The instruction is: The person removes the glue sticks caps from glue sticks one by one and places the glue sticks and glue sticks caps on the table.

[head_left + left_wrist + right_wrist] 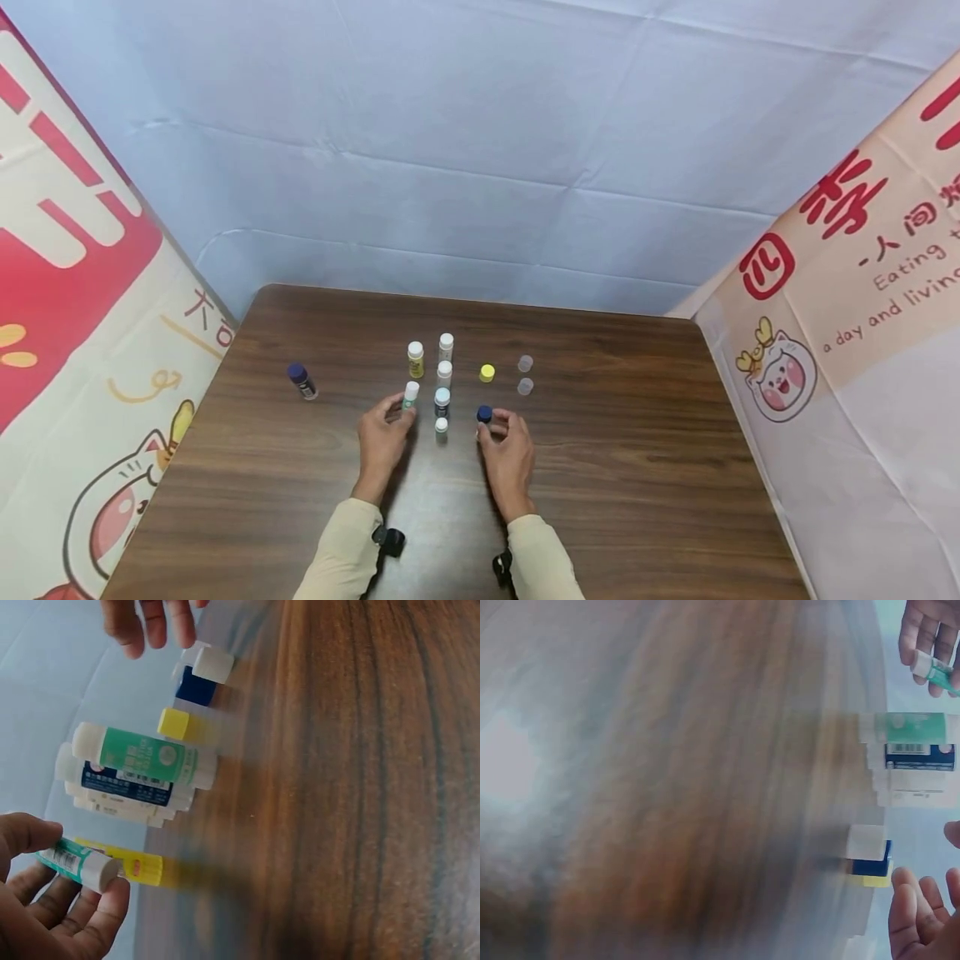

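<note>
My left hand (382,437) holds a green-labelled glue stick (79,864) with a white end, tilted and raised off the table. Just beyond it stands a yellow glue stick (146,866). To its right runs a row of upright glue sticks: a green one (150,754) nearest, a blue-labelled one (442,405) behind it, then white ones (444,373). My right hand (507,454) hovers by a blue cap (484,413) and a whitish cap (866,841), its fingers loosely bent. In the right wrist view nothing shows between those fingers (904,907).
A yellow cap (487,372) lies beyond the blue one, with two translucent caps (525,363) to its right. Far left on the table (637,483) stands a dark blue-capped glue stick (302,381). Cloth sheets (465,208) hang behind and at both sides.
</note>
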Action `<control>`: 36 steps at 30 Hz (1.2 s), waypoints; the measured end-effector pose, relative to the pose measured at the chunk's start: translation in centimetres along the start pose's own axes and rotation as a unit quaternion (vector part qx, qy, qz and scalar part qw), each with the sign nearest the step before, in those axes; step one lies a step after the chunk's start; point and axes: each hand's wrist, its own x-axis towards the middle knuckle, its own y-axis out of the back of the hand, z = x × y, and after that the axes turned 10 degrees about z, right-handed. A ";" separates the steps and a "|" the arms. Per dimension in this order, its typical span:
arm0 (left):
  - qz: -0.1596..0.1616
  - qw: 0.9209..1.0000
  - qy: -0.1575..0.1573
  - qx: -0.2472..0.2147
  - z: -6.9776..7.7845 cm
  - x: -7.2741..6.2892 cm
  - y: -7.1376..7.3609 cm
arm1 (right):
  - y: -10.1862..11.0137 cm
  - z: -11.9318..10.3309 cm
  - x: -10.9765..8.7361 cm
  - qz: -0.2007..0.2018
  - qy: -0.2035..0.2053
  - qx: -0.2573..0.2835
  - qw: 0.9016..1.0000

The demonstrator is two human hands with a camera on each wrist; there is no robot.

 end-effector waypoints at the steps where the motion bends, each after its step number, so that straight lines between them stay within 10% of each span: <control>1: -0.004 1.000 -0.002 0.002 0.1 0.0 0.0 | 0.0 -0.2 0.0 0.001 -0.002 0.010 1.000; 9: -0.008 0.998 -0.055 0.016 1.4 -0.5 0.2 | 0.5 -1.8 0.3 0.000 -0.025 0.119 0.993; 18: 0.001 0.995 -0.099 0.002 2.8 -1.2 0.0 | 0.9 -3.8 0.6 -0.031 -0.067 0.268 0.961; 36: -0.028 0.990 -0.132 -0.036 3.9 -2.6 -1.4 | 2.7 -8.2 0.9 -0.096 -0.140 0.335 0.927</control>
